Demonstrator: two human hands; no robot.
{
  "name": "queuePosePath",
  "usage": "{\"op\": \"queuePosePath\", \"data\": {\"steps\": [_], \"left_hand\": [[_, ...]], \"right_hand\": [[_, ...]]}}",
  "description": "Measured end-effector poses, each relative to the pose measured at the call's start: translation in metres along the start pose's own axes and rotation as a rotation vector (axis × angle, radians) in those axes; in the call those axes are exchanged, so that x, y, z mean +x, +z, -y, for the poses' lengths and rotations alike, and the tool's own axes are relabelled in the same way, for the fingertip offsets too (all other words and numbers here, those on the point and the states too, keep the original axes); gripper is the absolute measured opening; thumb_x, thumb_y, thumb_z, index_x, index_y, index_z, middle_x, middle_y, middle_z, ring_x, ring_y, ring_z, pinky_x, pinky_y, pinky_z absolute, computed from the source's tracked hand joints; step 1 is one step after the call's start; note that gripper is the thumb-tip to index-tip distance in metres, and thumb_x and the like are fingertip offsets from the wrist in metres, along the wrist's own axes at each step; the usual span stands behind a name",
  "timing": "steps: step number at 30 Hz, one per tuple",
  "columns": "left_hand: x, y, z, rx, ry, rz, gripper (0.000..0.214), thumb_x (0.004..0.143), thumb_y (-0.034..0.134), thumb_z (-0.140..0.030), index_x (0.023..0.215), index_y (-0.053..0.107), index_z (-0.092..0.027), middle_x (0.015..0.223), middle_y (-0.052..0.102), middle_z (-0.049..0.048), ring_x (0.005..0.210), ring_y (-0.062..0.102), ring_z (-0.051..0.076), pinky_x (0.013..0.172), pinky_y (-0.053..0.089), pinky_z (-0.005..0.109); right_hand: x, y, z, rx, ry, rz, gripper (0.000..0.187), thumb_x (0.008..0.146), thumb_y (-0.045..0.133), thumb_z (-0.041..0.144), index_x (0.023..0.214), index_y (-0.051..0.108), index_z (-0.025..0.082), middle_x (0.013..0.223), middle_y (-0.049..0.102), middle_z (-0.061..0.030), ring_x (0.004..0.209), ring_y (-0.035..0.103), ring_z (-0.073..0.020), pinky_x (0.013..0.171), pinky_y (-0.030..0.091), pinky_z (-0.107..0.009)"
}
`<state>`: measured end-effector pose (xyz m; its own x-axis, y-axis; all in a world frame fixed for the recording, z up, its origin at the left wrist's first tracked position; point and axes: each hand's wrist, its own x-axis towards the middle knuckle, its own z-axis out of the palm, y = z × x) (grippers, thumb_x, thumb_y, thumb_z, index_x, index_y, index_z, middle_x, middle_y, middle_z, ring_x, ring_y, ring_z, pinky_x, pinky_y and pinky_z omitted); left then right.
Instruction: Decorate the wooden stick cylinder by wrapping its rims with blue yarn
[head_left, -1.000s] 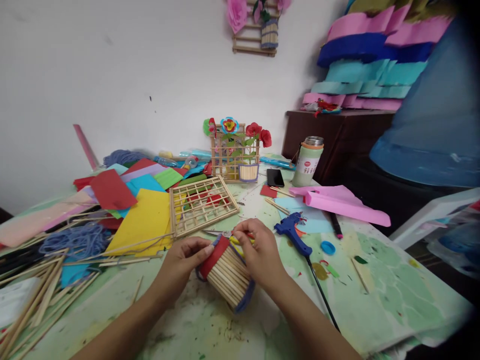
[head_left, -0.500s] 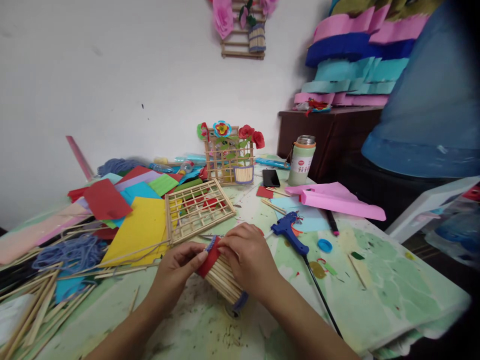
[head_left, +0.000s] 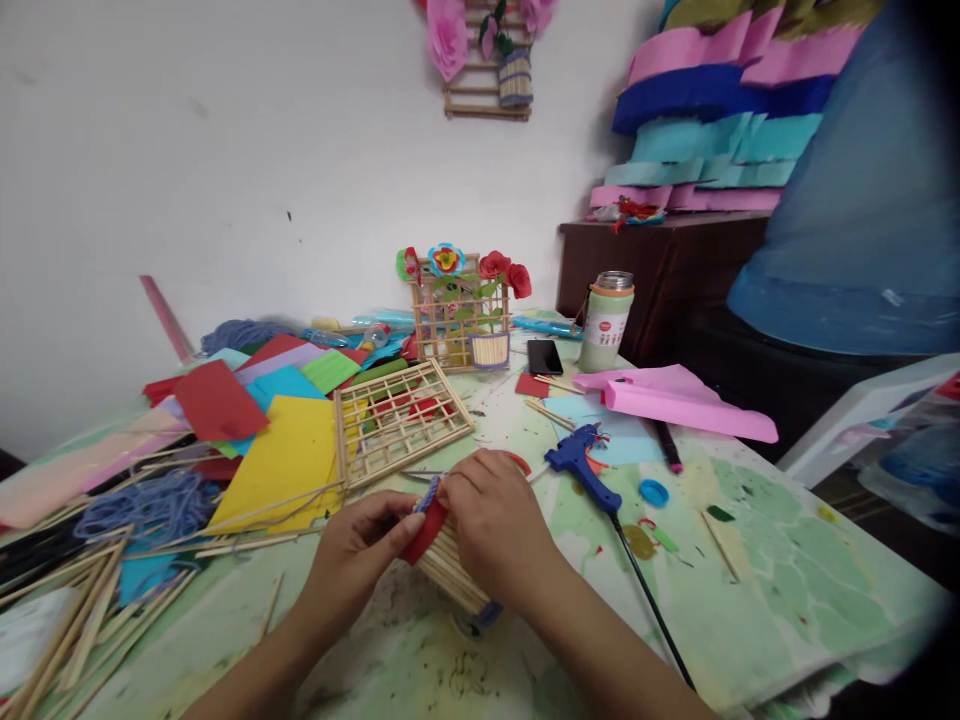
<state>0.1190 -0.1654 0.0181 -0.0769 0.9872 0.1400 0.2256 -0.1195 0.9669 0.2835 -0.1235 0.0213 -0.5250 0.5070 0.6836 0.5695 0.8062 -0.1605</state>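
Observation:
Between both hands is a small basket of wooden sticks (head_left: pixel 454 572), tilted, with blue cord along its ends. A red strip (head_left: pixel 426 535) lies across it near the upper cord edge. My left hand (head_left: pixel 367 545) pinches the basket's upper left end, thumb on the red strip. My right hand (head_left: pixel 491 525) is closed over the upper right side, its fingertips at the strip's other end. Part of the basket is hidden under the right hand. Just beyond the hands lies a lattice of sticks (head_left: pixel 405 425), and the blue glue gun (head_left: pixel 585 465) rests to the right.
Coloured paper sheets (head_left: pixel 300 450), blue yarn (head_left: pixel 150 510) and loose sticks (head_left: pixel 90 620) crowd the left. A flower-decked lattice (head_left: pixel 459 310) stands at the back, near a phone (head_left: pixel 544 357) and a bottle (head_left: pixel 606 325). Pink paper (head_left: pixel 682 400) and a blue cap (head_left: pixel 654 492) lie right.
The right hand has turned slightly and now covers more of the basket. The basket has tilted a little; the left hand keeps its grip. The whole view has shifted slightly.

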Motion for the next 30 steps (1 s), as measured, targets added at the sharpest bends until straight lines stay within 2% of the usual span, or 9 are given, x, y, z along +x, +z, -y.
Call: {"op": "queuePosePath", "data": {"steps": [4, 9, 12, 16, 20, 23, 26, 30], "left_hand": [[0.000, -0.001, 0.002, -0.001, -0.004, -0.001, 0.016, 0.072, 0.065, -0.032, 0.079, 0.070, -0.018, 0.078, 0.070, 0.0041, 0.072, 0.061, 0.017, 0.064, 0.048, 0.023], [0.004, -0.002, 0.009, -0.087, -0.006, -0.001, 0.017, 0.074, 0.064, -0.032, 0.082, 0.068, -0.018, 0.078, 0.068, 0.0032, 0.072, 0.058, 0.016, 0.064, 0.046, 0.022], [0.007, 0.000, 0.013, -0.210, -0.012, -0.009, 0.017, 0.075, 0.064, -0.032, 0.085, 0.066, -0.019, 0.079, 0.067, 0.0016, 0.073, 0.057, 0.014, 0.066, 0.045, 0.020], [0.008, 0.001, 0.017, -0.337, -0.046, -0.024, 0.017, 0.074, 0.064, -0.032, 0.087, 0.065, -0.020, 0.080, 0.066, 0.0004, 0.074, 0.056, 0.014, 0.070, 0.045, 0.022], [0.008, 0.000, 0.020, -0.360, -0.045, 0.009, 0.020, 0.074, 0.065, -0.031, 0.088, 0.065, -0.018, 0.081, 0.065, 0.0027, 0.075, 0.056, 0.015, 0.070, 0.044, 0.024], [0.008, 0.000, 0.021, -0.402, -0.036, 0.021, 0.020, 0.073, 0.066, -0.032, 0.086, 0.064, -0.016, 0.077, 0.063, 0.0034, 0.071, 0.054, 0.014, 0.068, 0.043, 0.024], [0.008, 0.001, 0.021, -0.466, -0.036, -0.002, 0.019, 0.072, 0.066, -0.032, 0.082, 0.063, -0.016, 0.073, 0.061, 0.0026, 0.069, 0.053, 0.013, 0.066, 0.043, 0.023], [0.008, 0.001, 0.020, -0.522, -0.049, 0.028, 0.019, 0.072, 0.067, -0.032, 0.081, 0.063, -0.016, 0.072, 0.061, 0.0025, 0.068, 0.054, 0.014, 0.065, 0.043, 0.024]], "right_hand": [[0.001, -0.004, 0.002, 0.104, 0.023, 0.028, 0.008, 0.076, 0.049, 0.009, 0.076, 0.055, 0.014, 0.077, 0.055, -0.0057, 0.077, 0.043, -0.0181, 0.072, 0.034, -0.032], [0.003, -0.016, -0.010, 0.428, 0.349, -0.220, 0.012, 0.083, 0.045, 0.011, 0.076, 0.054, 0.016, 0.078, 0.057, -0.0031, 0.080, 0.048, -0.0155, 0.075, 0.036, -0.028], [0.003, -0.018, -0.016, 0.469, 0.417, -0.270, 0.014, 0.084, 0.044, 0.011, 0.078, 0.056, 0.016, 0.079, 0.057, -0.0032, 0.080, 0.049, -0.0153, 0.075, 0.037, -0.028], [0.002, -0.014, -0.013, 0.443, 0.364, -0.205, 0.014, 0.083, 0.046, 0.011, 0.081, 0.059, 0.017, 0.082, 0.059, -0.0037, 0.082, 0.050, -0.0159, 0.077, 0.037, -0.028], [0.001, -0.012, -0.007, 0.381, 0.308, -0.110, 0.016, 0.082, 0.047, 0.012, 0.083, 0.062, 0.017, 0.085, 0.060, -0.0046, 0.085, 0.050, -0.0169, 0.080, 0.037, -0.030], [0.002, -0.012, -0.006, 0.405, 0.344, -0.051, 0.020, 0.084, 0.044, 0.013, 0.087, 0.063, 0.017, 0.087, 0.061, -0.0054, 0.088, 0.050, -0.0170, 0.083, 0.036, -0.031], [0.002, -0.012, -0.008, 0.568, 0.440, 0.020, 0.024, 0.089, 0.040, 0.021, 0.087, 0.063, 0.016, 0.086, 0.061, -0.0050, 0.085, 0.052, -0.0155, 0.081, 0.037, -0.029], [0.004, -0.012, -0.008, 0.855, 0.516, 0.161, 0.032, 0.090, 0.037, 0.029, 0.075, 0.061, 0.014, 0.073, 0.059, -0.0025, 0.069, 0.052, -0.0117, 0.065, 0.038, -0.023]]}}
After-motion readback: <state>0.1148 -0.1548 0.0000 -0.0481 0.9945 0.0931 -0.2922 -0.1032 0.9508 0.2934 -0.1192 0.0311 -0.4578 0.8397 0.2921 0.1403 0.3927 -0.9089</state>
